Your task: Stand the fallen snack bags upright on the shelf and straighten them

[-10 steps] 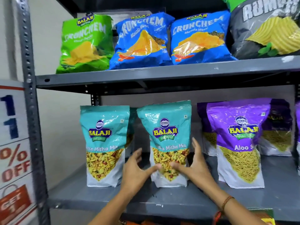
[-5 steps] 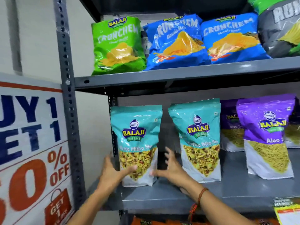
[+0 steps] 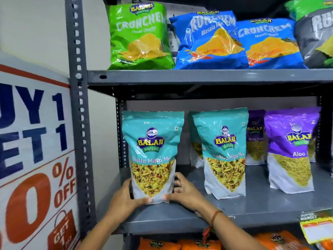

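Observation:
A teal Khatta Mitha Mix bag (image 3: 152,152) stands upright at the left end of the grey middle shelf (image 3: 252,204). My left hand (image 3: 124,197) grips its lower left edge and my right hand (image 3: 182,191) grips its lower right edge, thumbs on the front. A second teal bag (image 3: 223,152) stands upright to the right, with another teal bag partly hidden behind it. Further right a purple Aloo Sev bag (image 3: 290,150) stands upright, with more purple bags behind.
The upper shelf holds a green Crunchem bag (image 3: 138,35), two blue Crunchem bags (image 3: 207,40) and a grey bag at the right. A perforated upright post (image 3: 79,123) and a "Buy 1 Get 1" sign (image 3: 34,159) stand left. Orange bags lie on the shelf below.
Both hands have left the second teal bag, moved left and closed on the leftmost teal bag. The view has shifted left and nearer to the shelf.

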`<state>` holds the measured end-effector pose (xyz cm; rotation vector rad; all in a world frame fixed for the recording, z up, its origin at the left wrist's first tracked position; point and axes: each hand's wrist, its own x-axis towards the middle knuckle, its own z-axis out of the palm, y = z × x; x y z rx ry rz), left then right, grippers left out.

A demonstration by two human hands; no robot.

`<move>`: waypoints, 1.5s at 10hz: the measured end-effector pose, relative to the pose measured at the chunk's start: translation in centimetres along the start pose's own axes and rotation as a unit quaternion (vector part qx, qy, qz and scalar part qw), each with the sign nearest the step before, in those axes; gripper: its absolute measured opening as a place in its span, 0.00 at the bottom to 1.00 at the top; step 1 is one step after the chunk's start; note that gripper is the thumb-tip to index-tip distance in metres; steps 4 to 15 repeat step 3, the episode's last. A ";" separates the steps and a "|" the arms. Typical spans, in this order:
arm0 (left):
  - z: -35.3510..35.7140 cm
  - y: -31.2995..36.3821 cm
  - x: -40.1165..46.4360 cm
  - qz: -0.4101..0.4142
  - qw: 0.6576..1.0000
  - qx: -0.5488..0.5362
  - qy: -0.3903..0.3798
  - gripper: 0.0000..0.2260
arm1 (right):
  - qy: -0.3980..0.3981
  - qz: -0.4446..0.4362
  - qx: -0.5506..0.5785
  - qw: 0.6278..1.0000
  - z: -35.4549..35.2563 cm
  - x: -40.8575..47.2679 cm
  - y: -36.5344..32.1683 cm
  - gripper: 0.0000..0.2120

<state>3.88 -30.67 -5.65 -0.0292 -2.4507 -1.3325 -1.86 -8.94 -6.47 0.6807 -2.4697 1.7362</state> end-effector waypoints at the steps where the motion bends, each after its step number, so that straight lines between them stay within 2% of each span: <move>1: 0.1 -0.1 0.0 -0.003 1.000 -0.001 0.004 0.49 | 0.002 0.010 -0.027 1.000 0.1 -0.5 -0.5 0.33; 2: -0.1 -0.5 0.4 -0.008 1.000 -0.006 0.004 0.54 | 0.001 0.024 -0.035 0.999 -0.1 -0.8 -1.1 0.47; 3: 0.3 -0.4 -0.4 0.030 0.997 -0.001 0.065 0.52 | 0.027 0.031 -0.022 0.999 -0.3 -2.6 -1.8 0.49; 15: 0.3 -0.4 -0.4 0.030 0.997 -0.001 0.065 0.52 | 0.027 0.031 -0.022 0.999 -0.3 -2.6 -1.8 0.49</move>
